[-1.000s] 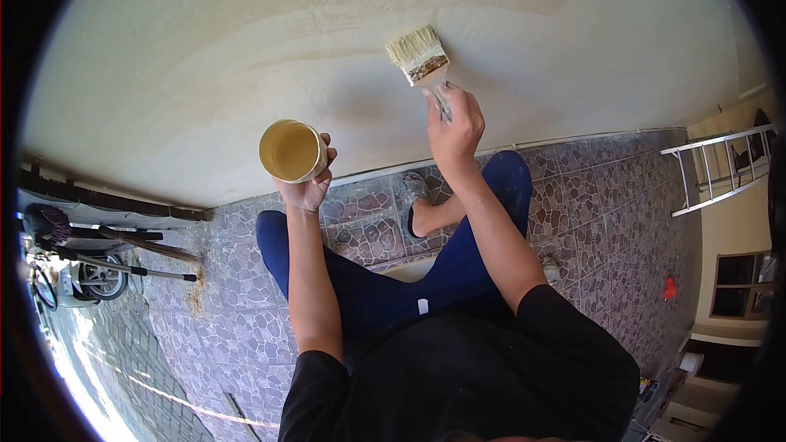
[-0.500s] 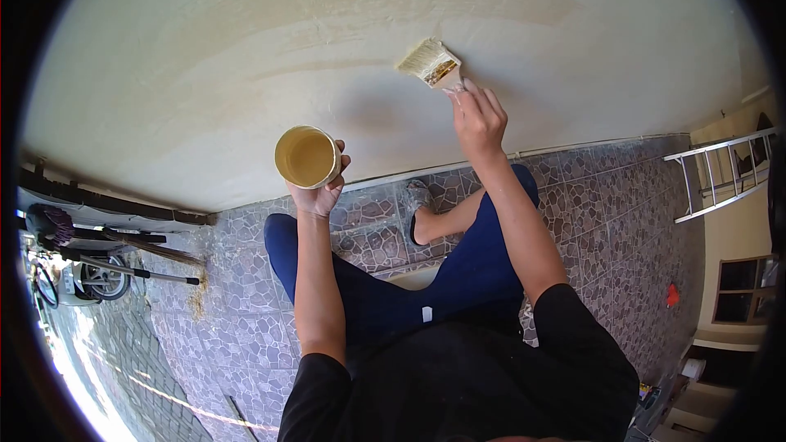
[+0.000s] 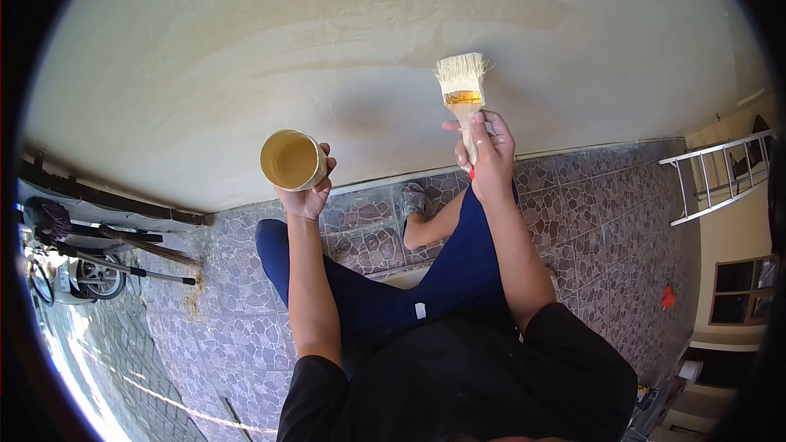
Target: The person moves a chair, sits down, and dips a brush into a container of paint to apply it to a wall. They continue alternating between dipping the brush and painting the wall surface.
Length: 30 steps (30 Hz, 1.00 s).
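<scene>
"So, what can be made out at the far left?"

"A motorbike (image 3: pixel 102 280) is partly shown there, and just beside it a broom (image 3: pixel 155 245) is seen, its bristles pointed toward the tiled floor (image 3: pixel 589 221)."

"And the left hand (image 3: pixel 311 198)?"

"A cup (image 3: pixel 281 140) is held by it in front of the pale wall (image 3: pixel 205 98). The fingers are closed around the cup's underside and right side, and its mouth is turned toward the viewer, so that yellowish paint (image 3: pixel 295 168) can be seen inside."

"What is found between the two hands?"

"Across the wall, above the cup, a darker streak (image 3: pixel 327 56) is spread. Lower down, one foot in a grey shoe (image 3: pixel 415 199) is placed on the floor, near the base of the wall."

"How is the right hand (image 3: pixel 491 157) occupied?"

"By its fingers the wooden handle of a flat paintbrush (image 3: pixel 463 98) is gripped, with the thumb laid along the front. The brush is held to the right of the cup, well apart from it, with its cream-coated bristles uppermost. Whether the wall is touched by them cannot be told."

"And farthest right?"

"A small red object (image 3: pixel 669 297) is seen on the floor; then come a metal ladder (image 3: pixel 712 181) and, below it in the view, a window (image 3: pixel 733 278)."
</scene>
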### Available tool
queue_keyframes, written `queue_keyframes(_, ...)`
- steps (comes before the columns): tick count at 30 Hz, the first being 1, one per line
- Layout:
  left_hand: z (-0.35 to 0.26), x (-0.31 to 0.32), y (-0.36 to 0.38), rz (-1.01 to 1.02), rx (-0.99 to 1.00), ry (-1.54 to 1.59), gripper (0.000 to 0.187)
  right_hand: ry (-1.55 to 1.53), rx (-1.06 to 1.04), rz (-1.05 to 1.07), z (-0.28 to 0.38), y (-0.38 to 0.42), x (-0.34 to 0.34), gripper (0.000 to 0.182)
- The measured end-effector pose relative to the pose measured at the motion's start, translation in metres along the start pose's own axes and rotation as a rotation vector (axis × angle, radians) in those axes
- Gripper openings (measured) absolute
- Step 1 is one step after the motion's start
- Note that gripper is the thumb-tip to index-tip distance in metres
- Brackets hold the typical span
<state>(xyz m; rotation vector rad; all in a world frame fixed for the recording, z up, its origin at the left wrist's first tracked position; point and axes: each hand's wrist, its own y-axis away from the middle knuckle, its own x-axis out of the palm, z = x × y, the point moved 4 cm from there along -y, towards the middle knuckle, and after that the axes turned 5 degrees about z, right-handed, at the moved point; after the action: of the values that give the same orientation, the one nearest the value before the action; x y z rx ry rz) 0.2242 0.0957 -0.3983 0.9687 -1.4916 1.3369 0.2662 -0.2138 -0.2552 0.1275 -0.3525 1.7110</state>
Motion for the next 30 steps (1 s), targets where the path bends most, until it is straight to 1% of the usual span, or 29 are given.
queue_keyframes(1,-0.001,0.001,0.001,0.000,0.007,-0.001,0.061,-0.001,-0.003,0.002,0.001,-0.001,0.002,0.026)
queue_keyframes(3,-0.002,0.002,0.003,0.004,0.009,-0.006,0.060,-0.187,0.085,0.098,-0.003,0.000,0.008,0.029)
queue_keyframes(4,-0.003,0.002,0.004,0.005,0.011,-0.008,0.060,-0.188,0.087,0.099,-0.003,0.000,0.010,0.029)
queue_keyframes(6,-0.005,0.002,0.006,0.006,0.013,-0.013,0.060,-0.313,0.175,0.151,-0.004,0.002,0.016,0.027)
queue_keyframes(12,-0.013,0.001,0.012,-0.018,0.041,-0.018,0.060,-0.437,0.267,0.170,-0.015,0.010,0.024,0.025)
queue_keyframes(19,-0.013,0.001,0.014,-0.030,0.041,-0.009,0.060,-0.386,0.250,0.164,-0.019,0.018,0.035,0.025)
queue_keyframes(21,-0.012,0.001,0.013,-0.011,0.034,-0.016,0.060,-0.185,0.154,0.093,-0.012,0.021,0.039,0.033)
queue_keyframes(22,-0.012,0.002,0.013,0.009,0.026,-0.022,0.060,-0.186,0.156,0.092,-0.013,0.022,0.040,0.033)
queue_keyframes(24,-0.013,0.001,0.014,0.011,0.023,-0.017,0.060,0.107,0.072,0.052,-0.011,0.023,0.039,0.042)
queue_keyframes(25,-0.013,0.002,0.014,0.016,0.020,-0.011,0.060,0.105,0.073,0.049,-0.014,0.024,0.040,0.042)
queue_keyframes(27,-0.013,0.001,0.014,0.011,0.017,-0.017,0.060,0.383,-0.083,-0.023,-0.013,0.028,0.039,0.045)
queue_keyframes(30,-0.012,0.000,0.014,0.007,0.014,-0.015,0.059,0.415,-0.116,-0.088,-0.008,0.035,0.042,0.045)
